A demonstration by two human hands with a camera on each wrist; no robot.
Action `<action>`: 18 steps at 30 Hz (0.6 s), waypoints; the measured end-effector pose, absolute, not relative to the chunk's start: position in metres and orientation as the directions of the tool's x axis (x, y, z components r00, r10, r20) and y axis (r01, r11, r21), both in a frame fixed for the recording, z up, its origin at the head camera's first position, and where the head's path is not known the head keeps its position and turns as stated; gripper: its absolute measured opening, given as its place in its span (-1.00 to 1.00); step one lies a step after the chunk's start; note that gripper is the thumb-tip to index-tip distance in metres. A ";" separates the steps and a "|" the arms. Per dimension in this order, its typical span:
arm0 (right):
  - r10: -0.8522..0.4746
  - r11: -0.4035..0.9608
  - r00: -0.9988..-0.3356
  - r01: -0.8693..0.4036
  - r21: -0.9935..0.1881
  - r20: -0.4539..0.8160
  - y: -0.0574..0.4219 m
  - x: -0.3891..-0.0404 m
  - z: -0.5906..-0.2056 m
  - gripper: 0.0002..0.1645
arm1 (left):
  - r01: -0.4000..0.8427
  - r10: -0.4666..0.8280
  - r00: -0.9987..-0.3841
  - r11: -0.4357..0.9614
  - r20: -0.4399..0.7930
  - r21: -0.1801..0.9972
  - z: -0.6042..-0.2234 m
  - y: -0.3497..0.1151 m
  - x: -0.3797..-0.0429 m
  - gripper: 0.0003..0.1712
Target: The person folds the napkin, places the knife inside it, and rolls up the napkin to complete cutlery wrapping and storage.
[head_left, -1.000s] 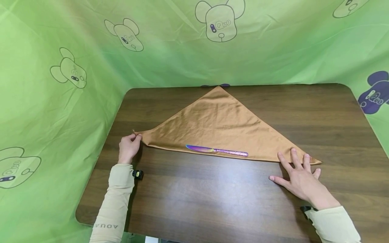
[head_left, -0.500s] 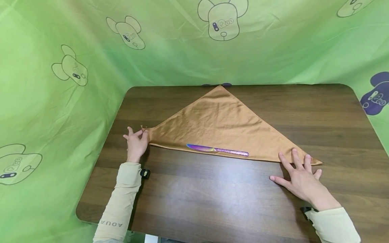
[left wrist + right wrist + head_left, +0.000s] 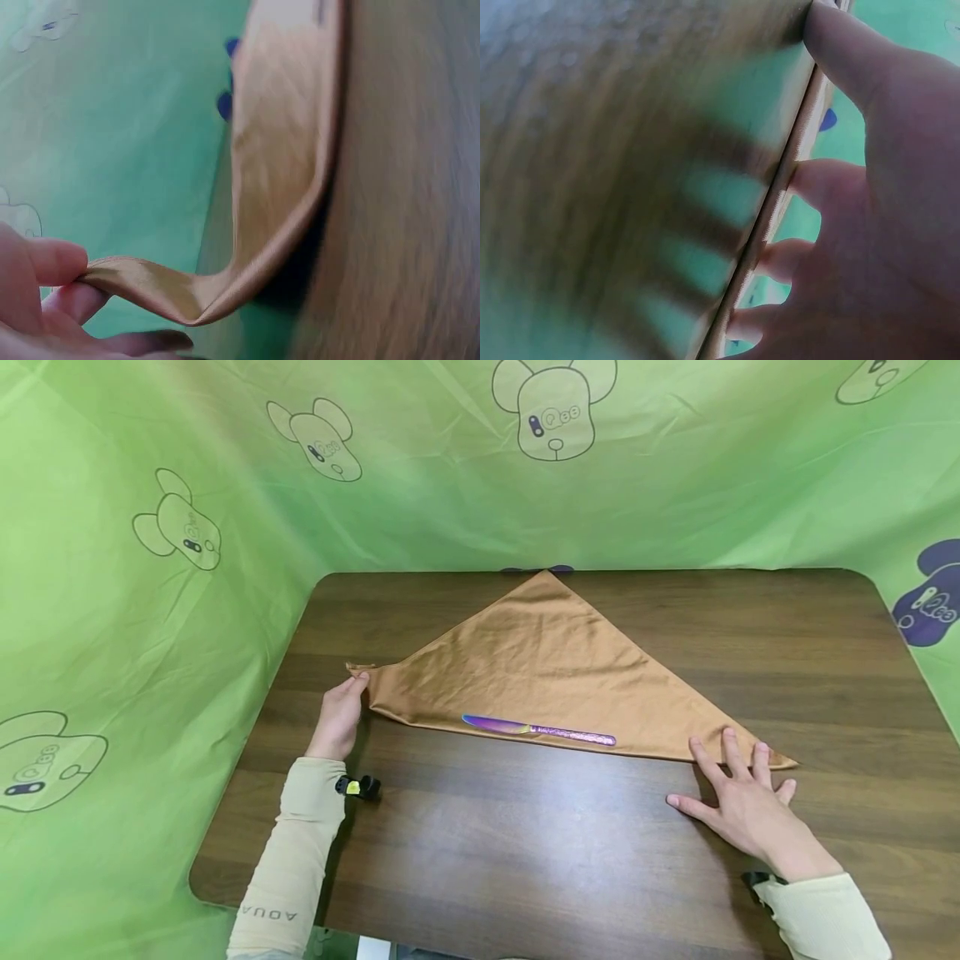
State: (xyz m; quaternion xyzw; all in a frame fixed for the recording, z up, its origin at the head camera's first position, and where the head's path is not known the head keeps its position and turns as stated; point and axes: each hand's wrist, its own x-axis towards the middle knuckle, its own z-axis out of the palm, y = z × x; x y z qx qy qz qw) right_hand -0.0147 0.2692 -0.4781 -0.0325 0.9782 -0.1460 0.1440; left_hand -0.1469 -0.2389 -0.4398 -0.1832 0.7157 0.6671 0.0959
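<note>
A golden-brown satin cloth (image 3: pixel 517 668), folded into a triangle, lies on the table with its peak at the far edge. My left hand (image 3: pixel 339 714) pinches its left corner between thumb and finger; the left wrist view shows that corner (image 3: pixel 150 289) raised and twisted. Fingers spread, my right hand (image 3: pixel 750 806) rests on the cloth near its right corner, fingertips over the near folded edge and thumb on the wood. Along that near edge lies a knife (image 3: pixel 540 730) with a purple-blue blade and a patterned pink-purple handle.
The brown wooden table (image 3: pixel 525 860) has rounded corners. A green curtain (image 3: pixel 420 502) printed with bear-head outlines hangs behind it and at both sides. Each wrist wears a small black camera, the left one (image 3: pixel 360 787) showing best.
My left hand has moved right and away from me, bringing the cloth's left corner inward and raising a bend in the edge. The right hand and the knife stay in place.
</note>
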 end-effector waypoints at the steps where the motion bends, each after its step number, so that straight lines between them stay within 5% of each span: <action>1: -0.106 0.955 -0.957 -0.022 -0.295 -0.271 0.269 -0.015 -0.478 0.15 | -0.394 -0.113 -0.913 -0.011 -0.393 0.919 -0.439 -0.239 -0.147 -0.38; 8: -0.107 0.956 -0.958 -0.026 -0.293 -0.265 0.269 -0.015 -0.478 0.16 | -0.390 -0.042 -0.910 -0.249 -0.412 0.886 -0.433 -0.238 -0.144 -0.46; 13: -0.108 0.955 -0.958 -0.027 -0.294 -0.265 0.269 -0.015 -0.478 0.16 | -0.398 0.065 -0.912 -0.367 -0.404 0.840 -0.431 -0.242 -0.143 -0.72; 18: -0.109 0.955 -0.959 -0.028 -0.294 -0.263 0.269 -0.015 -0.479 0.16 | -0.416 0.168 -0.909 -0.403 -0.380 0.815 -0.429 -0.243 -0.142 -0.55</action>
